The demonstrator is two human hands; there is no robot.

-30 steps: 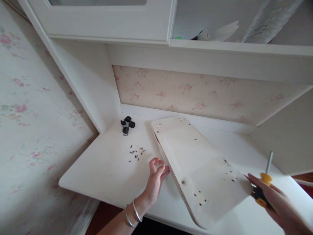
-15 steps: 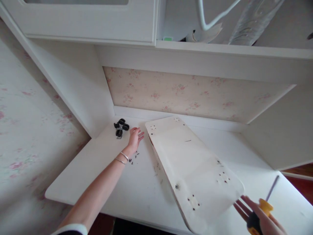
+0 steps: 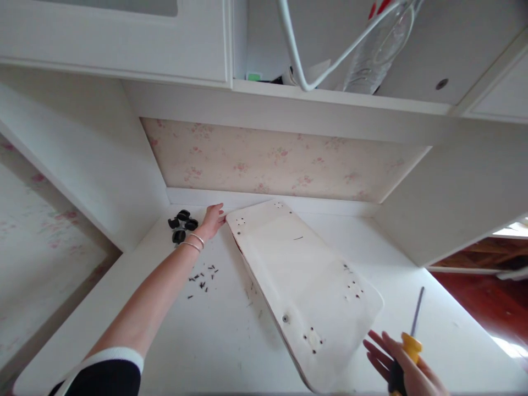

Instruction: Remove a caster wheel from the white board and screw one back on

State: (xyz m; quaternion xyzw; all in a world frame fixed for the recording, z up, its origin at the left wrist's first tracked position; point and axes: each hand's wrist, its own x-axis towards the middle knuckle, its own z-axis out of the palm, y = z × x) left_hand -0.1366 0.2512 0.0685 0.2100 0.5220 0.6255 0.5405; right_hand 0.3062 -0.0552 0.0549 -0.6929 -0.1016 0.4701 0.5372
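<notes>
A white rectangular board (image 3: 289, 264) with rounded corners and groups of screw holes lies slantwise on the white desk (image 3: 231, 352). At its far left corner is my left hand (image 3: 212, 220), fingers apart and at the edge; I cannot tell whether they press on it. My right hand (image 3: 406, 366) is beside the near right corner, fingers stretched toward the board. A screwdriver (image 3: 411, 344) with a yellow and black handle is held between thumb and palm there, its shaft pointing up. Several black casters (image 3: 181, 224) sit left of my left hand.
Several small dark screws (image 3: 203, 279) are scattered on the desk below my left forearm. Overhead, a shelf (image 3: 342, 102) holds a clear plastic bottle (image 3: 371, 60), and a white cable (image 3: 303, 77) hangs in front. Upright panels (image 3: 466, 192) close in the right side.
My left hand has moved from beside the casters to the board's far left corner. My right hand still has the screwdriver near the board's near right corner. The view has shifted right.
</notes>
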